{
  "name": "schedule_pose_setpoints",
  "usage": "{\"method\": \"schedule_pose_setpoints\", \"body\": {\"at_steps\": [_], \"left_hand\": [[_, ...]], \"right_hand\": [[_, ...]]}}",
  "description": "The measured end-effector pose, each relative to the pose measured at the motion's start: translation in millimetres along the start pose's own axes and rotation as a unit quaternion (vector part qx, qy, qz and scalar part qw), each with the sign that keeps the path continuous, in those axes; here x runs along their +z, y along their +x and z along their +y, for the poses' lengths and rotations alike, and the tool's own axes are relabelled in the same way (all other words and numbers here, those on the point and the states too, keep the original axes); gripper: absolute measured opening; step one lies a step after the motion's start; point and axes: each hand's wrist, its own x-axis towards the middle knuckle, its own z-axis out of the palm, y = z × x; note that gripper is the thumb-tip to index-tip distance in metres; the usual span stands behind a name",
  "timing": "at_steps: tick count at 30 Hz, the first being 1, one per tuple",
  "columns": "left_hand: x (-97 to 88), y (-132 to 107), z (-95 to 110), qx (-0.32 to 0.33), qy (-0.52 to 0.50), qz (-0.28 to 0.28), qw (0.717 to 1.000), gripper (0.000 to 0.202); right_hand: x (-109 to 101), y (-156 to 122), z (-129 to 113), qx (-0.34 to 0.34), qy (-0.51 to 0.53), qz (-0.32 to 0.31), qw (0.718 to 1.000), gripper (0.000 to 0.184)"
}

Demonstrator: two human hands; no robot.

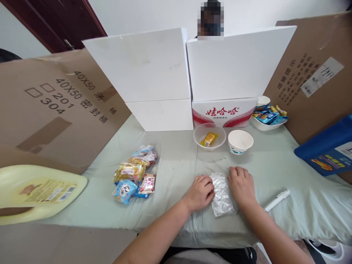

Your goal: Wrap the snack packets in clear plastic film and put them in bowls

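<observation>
At the near left lies a yellow jug on its side. Right of it, a heap of snack packets sits on the green cloth. Near centre, the left hand, loosely curled, presses the left edge of a clear bag; the right hand, fingers flat, rests on its right edge. Beyond them, a clear bowl holds one yellow packet, and a paper bowl beside it looks empty. At the far right, a white dish is full of blue packets. A white pen lies near the right wrist.
</observation>
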Motion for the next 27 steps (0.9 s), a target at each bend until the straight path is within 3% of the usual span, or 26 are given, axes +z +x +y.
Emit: {"method": "schedule_pose_setpoints", "body": {"at_steps": [3, 6, 9, 11, 14, 18, 21, 27], "left_hand": [[-1.4, -1.4, 1.2, -0.005, 0.001, -0.004, 1.000, 0.017], [-1.5, -1.6, 0.7, 0.001, 0.007, -0.012, 1.000, 0.033], [-0.9, -1.6, -0.5, 0.011, 0.010, -0.024, 1.000, 0.034], [-0.8, -1.6, -0.9, 0.012, 0.008, -0.026, 1.000, 0.031], [-1.7, -2.0, -0.6, 0.013, -0.001, -0.022, 1.000, 0.029], [-4.4, -3.2, 0.2, 0.035, -0.030, -0.021, 0.999, 0.026], [-7.3, -3.2, 1.1, 0.038, -0.044, -0.029, 0.998, 0.031], [-10.8, -1.6, 1.4, 0.022, -0.075, -0.049, 0.996, 0.059]], "right_hand": [[-11.4, -21.3, -1.4, -0.117, 0.031, 0.039, 0.992, 0.026], [-13.6, -67.0, -13.3, -0.282, 0.049, 0.000, 0.958, 0.042], [-15.5, -112.3, -17.8, -0.306, 0.012, -0.017, 0.952, 0.061], [-20.7, -127.5, -13.5, -0.309, -0.002, -0.019, 0.951, 0.056], [-28.6, -124.3, -4.2, -0.320, 0.022, -0.021, 0.947, 0.041], [-24.5, -102.1, -2.3, -0.228, 0.102, 0.000, 0.968, 0.024], [-19.1, -92.0, -7.2, -0.232, 0.162, 0.002, 0.959, 0.018], [-31.2, -71.3, -7.3, -0.272, 0.243, -0.096, 0.926, 0.020]]}}
